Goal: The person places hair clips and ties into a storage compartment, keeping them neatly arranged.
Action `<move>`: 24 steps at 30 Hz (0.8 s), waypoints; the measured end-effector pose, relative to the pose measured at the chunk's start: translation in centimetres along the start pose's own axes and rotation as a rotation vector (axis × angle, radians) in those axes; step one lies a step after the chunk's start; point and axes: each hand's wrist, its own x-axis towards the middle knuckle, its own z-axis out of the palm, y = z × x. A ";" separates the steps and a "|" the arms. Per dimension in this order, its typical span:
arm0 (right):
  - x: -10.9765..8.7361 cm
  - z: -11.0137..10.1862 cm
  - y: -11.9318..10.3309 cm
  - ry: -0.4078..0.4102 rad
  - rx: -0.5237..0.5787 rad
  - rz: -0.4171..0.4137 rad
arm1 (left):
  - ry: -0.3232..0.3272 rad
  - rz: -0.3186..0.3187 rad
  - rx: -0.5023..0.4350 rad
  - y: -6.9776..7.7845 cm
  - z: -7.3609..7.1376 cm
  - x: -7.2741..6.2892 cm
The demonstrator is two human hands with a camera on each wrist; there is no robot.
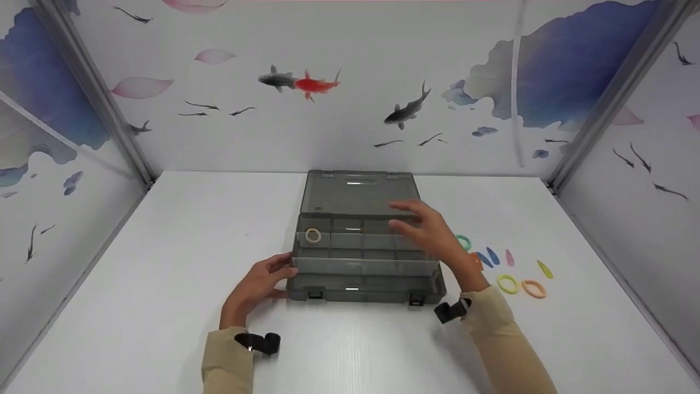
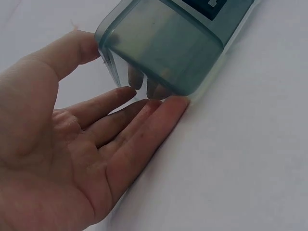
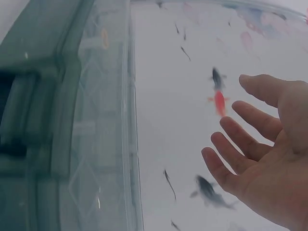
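A grey see-through compartment box stands on the table with its lid folded back. One small cream ring is in a back left compartment. At the box's left end, my left hand rests its thumb on the upper edge and its fairly straight fingers against the side wall; the left wrist view shows this contact at the corner. Over the right part of the box, my right hand hovers with fingers spread and nothing between them. In the right wrist view that palm is bare.
Right of the box lie a green ring, a yellow ring, a peach ring, an orange piece partly behind the right wrist, and several hair clips, among them a pink clip and a yellow-green clip. Printed panels surround the table.
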 end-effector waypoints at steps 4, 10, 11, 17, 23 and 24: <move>-1.1 -1.8 1.1 0.062 -0.010 0.030 | -0.002 -0.005 -0.007 -0.1 0.3 0.2; -1.9 -4.2 2.5 0.127 -0.022 0.091 | -0.017 -0.002 -0.030 0.0 0.5 0.5; -2.0 -4.4 2.8 0.136 -0.026 0.097 | -0.018 0.000 -0.030 0.0 0.4 0.5; -2.5 -5.3 4.9 0.152 -0.060 0.101 | -0.018 -0.016 -0.020 -0.4 -0.2 0.1; -2.9 -6.6 6.8 0.158 -0.127 0.112 | -0.017 -0.011 -0.028 -0.5 -0.5 0.3; -2.9 -6.8 7.2 0.155 -0.139 0.125 | -0.018 -0.011 -0.028 -0.5 -0.5 0.3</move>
